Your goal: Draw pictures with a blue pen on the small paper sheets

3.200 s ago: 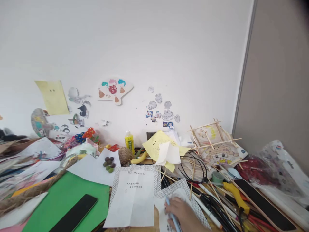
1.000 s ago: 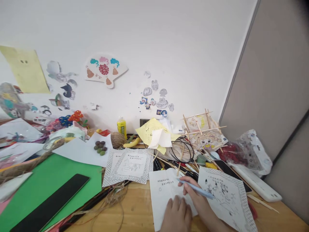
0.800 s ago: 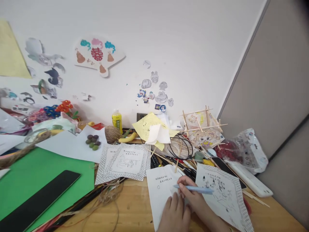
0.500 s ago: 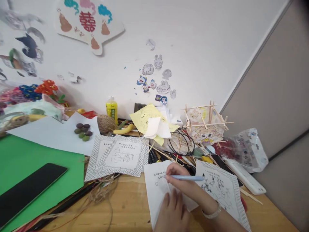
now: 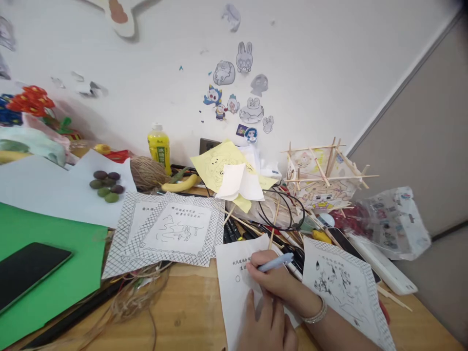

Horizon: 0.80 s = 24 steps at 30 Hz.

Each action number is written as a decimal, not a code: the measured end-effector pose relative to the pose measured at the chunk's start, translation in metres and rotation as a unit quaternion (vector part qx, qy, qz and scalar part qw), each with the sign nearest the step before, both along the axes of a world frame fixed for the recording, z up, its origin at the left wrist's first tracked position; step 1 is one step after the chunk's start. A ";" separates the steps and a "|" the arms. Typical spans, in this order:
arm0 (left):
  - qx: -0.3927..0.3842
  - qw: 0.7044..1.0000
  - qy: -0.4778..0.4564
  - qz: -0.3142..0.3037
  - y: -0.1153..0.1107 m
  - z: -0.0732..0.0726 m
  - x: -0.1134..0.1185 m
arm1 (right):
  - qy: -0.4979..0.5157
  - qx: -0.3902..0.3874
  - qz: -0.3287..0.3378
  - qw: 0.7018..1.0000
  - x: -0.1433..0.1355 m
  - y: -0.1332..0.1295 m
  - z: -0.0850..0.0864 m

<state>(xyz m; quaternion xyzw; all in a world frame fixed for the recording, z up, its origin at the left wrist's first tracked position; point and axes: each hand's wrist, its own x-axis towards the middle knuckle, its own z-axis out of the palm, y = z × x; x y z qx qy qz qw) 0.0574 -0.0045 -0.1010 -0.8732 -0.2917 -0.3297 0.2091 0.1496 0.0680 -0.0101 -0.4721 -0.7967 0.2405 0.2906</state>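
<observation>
A light-blue pen [image 5: 278, 262] is pinched in my right hand [image 5: 276, 282], which rests on a white sheet [image 5: 231, 300] with handwritten characters and a small circle near its top. The pen slants up to the right; its tip is hidden behind my fingers. My left hand [image 5: 265, 326] lies below on the same sheet, fingers stretched out and slightly apart. A bracelet [image 5: 317, 312] circles my right wrist. Just right of my right arm lies a bordered ink drawing [image 5: 341, 287], partly covered by the forearm.
Left of the sheet are overlapping bordered drawings [image 5: 179, 231], a green sheet [image 5: 80, 273] and a black tablet [image 5: 32, 273]. Pens [image 5: 232, 231], a toy banana [image 5: 181, 184] and a yellow bottle [image 5: 159, 146] stand behind. A stick-framed lantern [image 5: 325, 180] sits at back right.
The view has tilted down and moved nearer the table. My right hand's pen now points up more steeply. The fingers of my left hand have spread a little on the sheet.
</observation>
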 end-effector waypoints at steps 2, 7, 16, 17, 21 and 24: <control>-0.015 1.000 0.012 0.002 -0.003 0.008 -0.002 | -0.001 -0.001 0.008 1.000 0.000 0.001 -0.001; -0.087 0.995 0.050 -0.010 -0.009 0.022 -0.004 | 0.010 -0.032 0.001 0.999 0.002 0.000 0.000; -0.158 0.984 0.073 -0.030 -0.011 0.027 -0.005 | 0.007 -0.054 0.015 0.998 0.002 -0.001 0.004; -0.165 0.983 0.079 -0.034 -0.011 0.028 -0.006 | 0.005 -0.052 0.016 0.999 0.001 -0.001 0.004; -0.181 0.978 0.092 -0.039 -0.012 0.030 -0.006 | 0.012 -0.067 -0.009 0.998 0.001 -0.001 0.003; -0.202 0.973 0.099 -0.042 -0.012 0.034 -0.007 | 0.021 -0.075 -0.009 0.997 0.001 -0.001 0.002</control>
